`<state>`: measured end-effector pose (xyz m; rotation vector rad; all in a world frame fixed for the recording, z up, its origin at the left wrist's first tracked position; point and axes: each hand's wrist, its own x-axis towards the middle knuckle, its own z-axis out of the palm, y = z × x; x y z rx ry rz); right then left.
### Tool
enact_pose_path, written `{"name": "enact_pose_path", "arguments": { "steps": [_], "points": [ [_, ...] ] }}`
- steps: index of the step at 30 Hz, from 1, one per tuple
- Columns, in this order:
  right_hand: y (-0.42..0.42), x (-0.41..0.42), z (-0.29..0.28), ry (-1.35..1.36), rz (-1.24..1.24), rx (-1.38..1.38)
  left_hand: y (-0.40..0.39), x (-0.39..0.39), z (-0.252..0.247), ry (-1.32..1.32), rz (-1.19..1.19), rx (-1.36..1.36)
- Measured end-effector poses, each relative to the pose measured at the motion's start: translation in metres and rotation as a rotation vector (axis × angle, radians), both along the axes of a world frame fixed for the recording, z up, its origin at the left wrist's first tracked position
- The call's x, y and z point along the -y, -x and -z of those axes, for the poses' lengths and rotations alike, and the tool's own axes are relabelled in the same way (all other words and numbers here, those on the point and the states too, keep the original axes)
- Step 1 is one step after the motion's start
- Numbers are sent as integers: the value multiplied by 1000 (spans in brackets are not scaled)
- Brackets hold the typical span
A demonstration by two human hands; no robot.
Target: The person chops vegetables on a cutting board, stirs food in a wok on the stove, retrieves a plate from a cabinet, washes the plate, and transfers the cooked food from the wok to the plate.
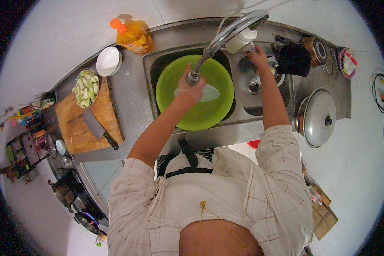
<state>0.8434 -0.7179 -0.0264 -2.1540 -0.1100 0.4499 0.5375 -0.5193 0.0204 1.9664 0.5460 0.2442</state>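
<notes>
A green plastic basin [166, 105] sits in the left bowl of a steel double sink. My left hand [190, 91] is over it, behind the end of the chrome faucet spout [230, 32] as I look down. Fingers show on both sides of the nozzle, but whether they grip it is unclear. Partly covered by that hand, a pale oval dish [210, 93] appears in the basin. My right hand [258, 58] reaches past the right sink bowl and closes on the small lever of the white faucet body [243, 40].
Left of the sink, a wooden cutting board [80, 134] carries a knife [99, 126] and a bowl of cut green vegetable [86, 88]. White bowls [108, 61] and an orange soap bottle [134, 36] stand behind. Rightward are a dark cloth [292, 59] and a lidded pot [318, 118].
</notes>
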Motion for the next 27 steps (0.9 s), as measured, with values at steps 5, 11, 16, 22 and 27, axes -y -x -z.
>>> {"name": "enact_pose_path", "arguments": {
  "steps": [5,11,16,22,27],
  "points": [
    [14,-18,-48,-118,119,-150,26,-38,-37,-542,187,-450],
    [3,-13,-79,-39,84,-35,52,-61,-62,-405,111,-393],
    [16,-31,-83,-223,155,-33,75,-64,-68,-482,71,-412],
    [44,-34,-44,-421,314,174,81,-38,-110,-695,57,-540],
    [82,-21,10,-208,157,348,68,-23,-131,-824,138,-502]
  ]
}}
